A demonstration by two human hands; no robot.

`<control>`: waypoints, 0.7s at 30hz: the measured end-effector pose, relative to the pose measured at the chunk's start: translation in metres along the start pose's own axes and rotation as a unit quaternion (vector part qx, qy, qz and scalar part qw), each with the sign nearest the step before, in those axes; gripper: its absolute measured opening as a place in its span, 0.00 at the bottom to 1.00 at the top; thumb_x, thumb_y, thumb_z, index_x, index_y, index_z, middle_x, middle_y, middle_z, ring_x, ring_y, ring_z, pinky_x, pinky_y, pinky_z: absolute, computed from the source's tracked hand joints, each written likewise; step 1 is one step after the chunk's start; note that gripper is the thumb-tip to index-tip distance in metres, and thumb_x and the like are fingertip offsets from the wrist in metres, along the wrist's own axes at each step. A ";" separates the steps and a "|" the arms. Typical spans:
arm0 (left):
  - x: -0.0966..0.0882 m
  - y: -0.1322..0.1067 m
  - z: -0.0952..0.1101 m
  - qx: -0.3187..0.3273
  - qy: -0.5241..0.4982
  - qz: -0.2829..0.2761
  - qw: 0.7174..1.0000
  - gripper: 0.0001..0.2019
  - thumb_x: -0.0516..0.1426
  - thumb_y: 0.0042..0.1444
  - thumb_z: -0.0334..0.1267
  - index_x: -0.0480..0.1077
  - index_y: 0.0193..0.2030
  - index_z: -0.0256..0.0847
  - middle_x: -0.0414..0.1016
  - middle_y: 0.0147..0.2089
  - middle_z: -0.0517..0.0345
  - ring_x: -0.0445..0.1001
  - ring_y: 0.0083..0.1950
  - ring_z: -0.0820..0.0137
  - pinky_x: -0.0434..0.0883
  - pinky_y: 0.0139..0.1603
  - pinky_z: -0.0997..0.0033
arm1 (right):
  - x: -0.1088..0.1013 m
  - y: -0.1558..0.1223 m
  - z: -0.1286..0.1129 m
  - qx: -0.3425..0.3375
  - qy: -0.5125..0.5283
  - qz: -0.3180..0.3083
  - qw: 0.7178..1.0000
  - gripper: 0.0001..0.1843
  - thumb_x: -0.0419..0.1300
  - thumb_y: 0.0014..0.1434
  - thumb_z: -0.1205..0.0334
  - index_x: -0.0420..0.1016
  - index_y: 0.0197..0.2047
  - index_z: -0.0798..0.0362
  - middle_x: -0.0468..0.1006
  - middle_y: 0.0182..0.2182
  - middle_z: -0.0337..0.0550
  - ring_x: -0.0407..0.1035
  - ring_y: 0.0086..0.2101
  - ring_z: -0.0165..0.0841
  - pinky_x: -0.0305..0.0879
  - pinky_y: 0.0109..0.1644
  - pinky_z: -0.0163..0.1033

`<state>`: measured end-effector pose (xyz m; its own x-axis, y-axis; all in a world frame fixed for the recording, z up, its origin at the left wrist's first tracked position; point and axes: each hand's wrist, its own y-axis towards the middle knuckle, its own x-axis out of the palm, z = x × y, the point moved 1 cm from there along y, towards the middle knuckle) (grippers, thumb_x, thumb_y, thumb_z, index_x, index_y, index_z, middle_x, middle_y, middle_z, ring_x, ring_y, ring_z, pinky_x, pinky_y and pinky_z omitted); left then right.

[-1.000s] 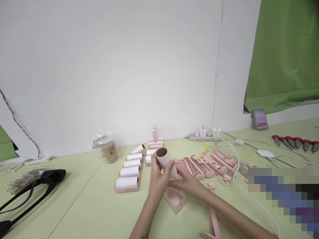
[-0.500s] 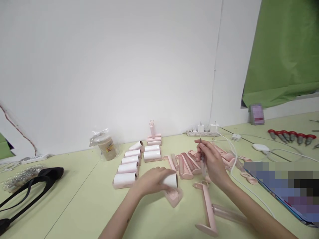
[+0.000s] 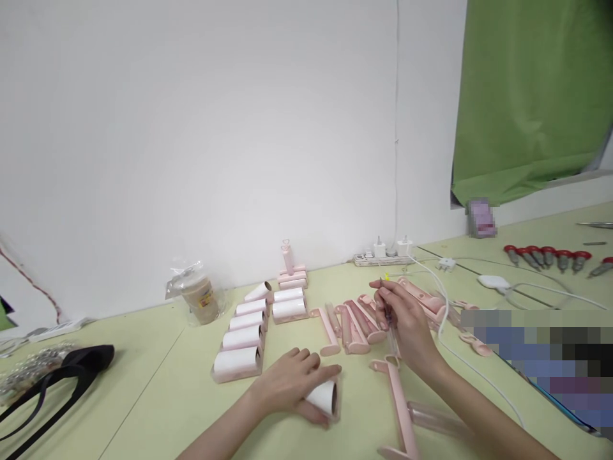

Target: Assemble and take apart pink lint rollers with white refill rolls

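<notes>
Near the front of the table my left hand (image 3: 292, 383) is closed around a white paper roll (image 3: 320, 397), which lies over a translucent pink case. My right hand (image 3: 405, 319) is raised and pinches a thin dark metal tool (image 3: 387, 313); its exact kind is unclear. Below that hand lies a pink plastic handle frame (image 3: 401, 409), with a clear pinkish tube (image 3: 438, 418) beside it, partly behind my right forearm. Between the hands, farther back, several pink handle parts (image 3: 354, 329) are heaped together.
White rolls in pink cases (image 3: 237, 362) form a column at left, with two more (image 3: 288, 311) behind. A bagged cup (image 3: 204, 300), black strap (image 3: 86, 364), power strip (image 3: 383, 259), white cable (image 3: 472, 354) and red-handled tools (image 3: 562, 259) lie around.
My left hand has brought the white roll down and nearer onto the pink case, which lay uncovered in front of it. My right hand keeps its pinch; the view has shifted slightly.
</notes>
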<state>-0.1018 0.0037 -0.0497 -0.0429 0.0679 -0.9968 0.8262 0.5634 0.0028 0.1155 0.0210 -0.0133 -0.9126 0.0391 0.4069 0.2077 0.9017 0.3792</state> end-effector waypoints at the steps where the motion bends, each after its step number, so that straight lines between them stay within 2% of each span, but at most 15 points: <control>1: 0.001 0.000 -0.002 -0.017 -0.005 0.001 1.000 0.36 0.54 0.42 0.61 0.56 0.55 0.42 0.70 0.41 0.51 0.70 0.40 0.61 0.64 0.39 0.67 | -0.001 0.000 -0.001 -0.001 -0.003 -0.001 1.000 0.08 0.54 0.55 0.57 0.68 0.35 0.53 0.61 0.20 0.31 0.53 0.14 0.20 0.49 0.17 0.30; 3: -0.002 -0.002 -0.008 -0.064 -0.022 -0.001 0.998 0.35 0.56 0.40 0.59 0.59 0.51 0.39 0.73 0.38 0.51 0.71 0.38 0.60 0.65 0.38 0.67 | -0.003 0.001 -0.003 -0.004 -0.008 0.000 1.000 0.09 0.54 0.55 0.57 0.68 0.35 0.53 0.61 0.20 0.31 0.53 0.14 0.21 0.49 0.17 0.30; 5: -0.010 -0.002 -0.018 -0.108 -0.030 -0.002 0.994 0.28 0.55 0.45 0.56 0.61 0.48 0.39 0.74 0.35 0.53 0.72 0.36 0.61 0.65 0.37 0.67 | -0.004 0.002 -0.006 -0.007 -0.009 0.000 1.000 0.09 0.54 0.54 0.57 0.68 0.35 0.53 0.61 0.20 0.31 0.53 0.14 0.21 0.49 0.17 0.30; 9: -0.025 0.007 -0.042 -0.147 -0.026 0.035 0.988 0.23 0.50 0.52 0.54 0.59 0.51 0.43 0.73 0.42 0.52 0.71 0.41 0.60 0.64 0.41 0.64 | -0.004 0.004 -0.012 -0.009 -0.012 0.001 1.000 0.08 0.54 0.53 0.57 0.68 0.34 0.52 0.61 0.20 0.31 0.51 0.14 0.21 0.47 0.16 0.30; 12: -0.019 0.020 -0.062 -0.164 -0.030 0.050 0.985 0.20 0.54 0.51 0.50 0.61 0.48 0.43 0.72 0.43 0.53 0.70 0.43 0.60 0.64 0.43 0.63 | -0.004 0.005 -0.016 -0.008 -0.035 -0.001 0.999 0.09 0.54 0.53 0.57 0.68 0.34 0.52 0.60 0.19 0.31 0.45 0.13 0.19 0.42 0.16 0.30; 14: -0.010 0.027 -0.073 -0.170 -0.031 0.066 0.983 0.18 0.56 0.50 0.44 0.63 0.46 0.42 0.70 0.46 0.52 0.67 0.49 0.60 0.63 0.47 0.63 | -0.007 0.004 -0.018 0.000 -0.075 -0.019 0.997 0.10 0.53 0.53 0.55 0.68 0.33 0.52 0.59 0.18 0.30 0.43 0.13 0.20 0.39 0.16 0.30; 16: -0.002 0.030 -0.080 -0.182 -0.031 0.095 0.978 0.19 0.55 0.50 0.39 0.60 0.49 0.40 0.65 0.53 0.49 0.61 0.55 0.59 0.59 0.52 0.61 | -0.014 0.000 -0.021 0.001 -0.149 -0.072 0.986 0.10 0.53 0.53 0.54 0.68 0.31 0.52 0.60 0.18 0.32 0.48 0.14 0.23 0.43 0.17 0.31; 17: -0.001 0.030 -0.081 -0.190 -0.031 0.113 0.975 0.21 0.55 0.51 0.39 0.58 0.52 0.40 0.62 0.55 0.47 0.57 0.58 0.58 0.56 0.55 0.58 | -0.020 -0.003 -0.022 -0.006 -0.206 -0.116 0.972 0.10 0.54 0.52 0.54 0.68 0.30 0.51 0.62 0.19 0.33 0.52 0.16 0.25 0.47 0.18 0.31; 18: 0.000 0.029 -0.080 -0.198 -0.030 0.130 0.971 0.24 0.55 0.51 0.39 0.55 0.54 0.39 0.58 0.58 0.45 0.53 0.60 0.56 0.52 0.57 0.55 | -0.027 -0.008 -0.022 -0.018 -0.278 -0.169 0.946 0.09 0.54 0.52 0.55 0.69 0.29 0.51 0.64 0.20 0.34 0.56 0.19 0.27 0.50 0.21 0.32; 19: -0.002 0.028 -0.076 -0.206 -0.031 0.149 0.967 0.26 0.55 0.51 0.41 0.53 0.56 0.38 0.55 0.60 0.44 0.50 0.62 0.55 0.49 0.58 0.52 | -0.035 -0.014 -0.022 -0.034 -0.359 -0.227 0.905 0.08 0.56 0.50 0.55 0.69 0.28 0.51 0.66 0.21 0.35 0.59 0.21 0.28 0.51 0.23 0.32; 21: -0.006 0.024 -0.061 -0.226 -0.045 0.183 0.956 0.27 0.54 0.51 0.45 0.52 0.56 0.38 0.54 0.60 0.43 0.48 0.62 0.54 0.48 0.57 0.51 | -0.052 -0.029 -0.019 -0.063 -0.515 -0.327 0.790 0.09 0.60 0.45 0.53 0.69 0.26 0.50 0.69 0.21 0.35 0.62 0.23 0.30 0.50 0.24 0.33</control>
<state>-0.1157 0.0674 -0.0387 0.2674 0.2700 -0.9250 0.4486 0.8147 0.3675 0.1637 -0.0153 -0.0298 -0.6277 -0.0301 -0.7779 -0.4532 0.8266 0.3337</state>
